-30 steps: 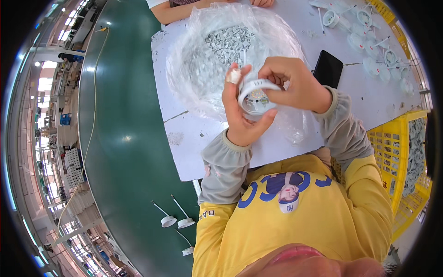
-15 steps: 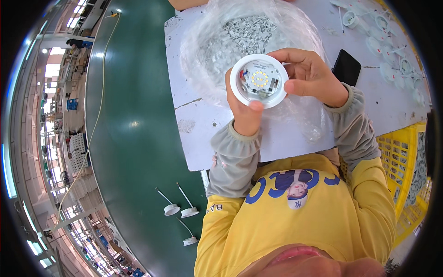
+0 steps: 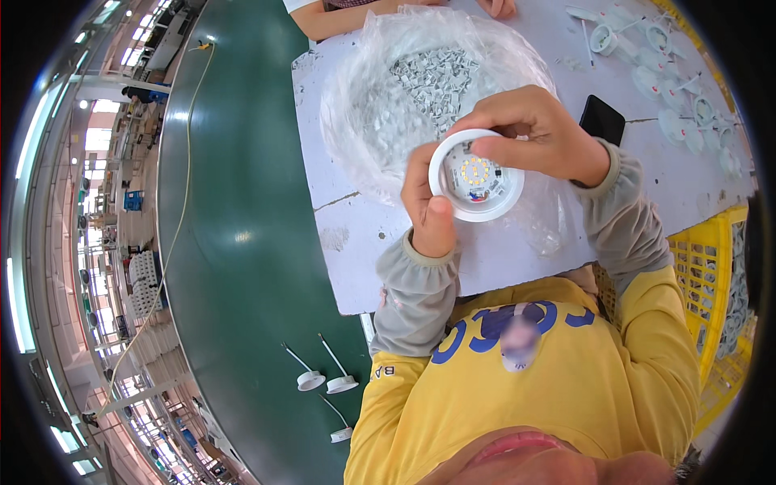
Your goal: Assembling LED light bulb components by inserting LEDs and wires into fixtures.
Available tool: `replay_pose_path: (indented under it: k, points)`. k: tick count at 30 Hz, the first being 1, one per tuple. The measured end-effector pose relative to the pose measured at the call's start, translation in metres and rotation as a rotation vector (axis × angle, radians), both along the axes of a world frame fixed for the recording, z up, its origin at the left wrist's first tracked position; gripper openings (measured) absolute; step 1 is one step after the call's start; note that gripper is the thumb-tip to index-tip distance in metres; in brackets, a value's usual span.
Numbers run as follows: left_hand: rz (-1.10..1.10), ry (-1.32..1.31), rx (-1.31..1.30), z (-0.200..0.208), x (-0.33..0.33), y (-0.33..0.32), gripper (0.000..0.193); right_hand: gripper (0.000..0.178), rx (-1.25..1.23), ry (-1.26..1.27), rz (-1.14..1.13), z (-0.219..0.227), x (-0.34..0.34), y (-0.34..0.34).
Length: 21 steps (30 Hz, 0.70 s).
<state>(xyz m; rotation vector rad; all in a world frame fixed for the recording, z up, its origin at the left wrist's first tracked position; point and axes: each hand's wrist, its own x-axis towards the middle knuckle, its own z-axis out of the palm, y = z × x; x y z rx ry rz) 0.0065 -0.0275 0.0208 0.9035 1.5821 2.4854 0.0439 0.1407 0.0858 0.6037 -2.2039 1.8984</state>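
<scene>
Above the front part of the white table, a round white LED downlight (image 3: 488, 194) is held between both hands. Its open face is up, showing a ring of small yellow LEDs on a round board inside the rim. My left hand (image 3: 430, 212) wraps the left side of the rim, thumb on its near left edge. My right hand (image 3: 540, 136) grips the far right side, with the thumb reaching over the rim to the board; its other fingers curl at the far edge, partly hidden. Just beyond lies a clear plastic bag (image 3: 356, 105) of small pale clips (image 3: 436, 77).
On the white table (image 3: 339, 279), a black phone (image 3: 603, 120) and several white lamp parts (image 3: 675, 89) lie to the right. Three wired white lamps (image 3: 310, 380) rest on the green surface (image 3: 250, 307) at left. A yellow crate (image 3: 705, 267) stands at right. Another person's arm (image 3: 343, 20) rests at the far edge.
The downlight has moved slightly right and nearer and has been turned, its red part going from upper left to the near side. My right thumb now reaches inside the rim. Another person's arm has appeared.
</scene>
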Motion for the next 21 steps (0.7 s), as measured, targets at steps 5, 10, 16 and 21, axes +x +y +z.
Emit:
replay_pose_path:
  k: [5,10,16,21]
  points:
    - [-0.242,-0.213,-0.117,0.011,-0.003,-0.006,0.044,0.022,0.332,-0.085,0.035,0.025,-0.013,-0.001]
    - [-0.361,-0.122,-0.258,0.012,-0.002,-0.009,0.028,0.019,0.16,-0.187,0.004,-0.002,-0.058,0.031]
    - [-0.533,-0.035,-0.451,0.011,0.012,0.01,0.017,0.01,0.796,0.254,-0.222,-0.087,-0.103,0.038]
    - [-0.32,0.09,-0.564,0.002,0.019,0.017,0.023,0.011,1.122,0.176,-0.259,-0.082,-0.102,0.032]
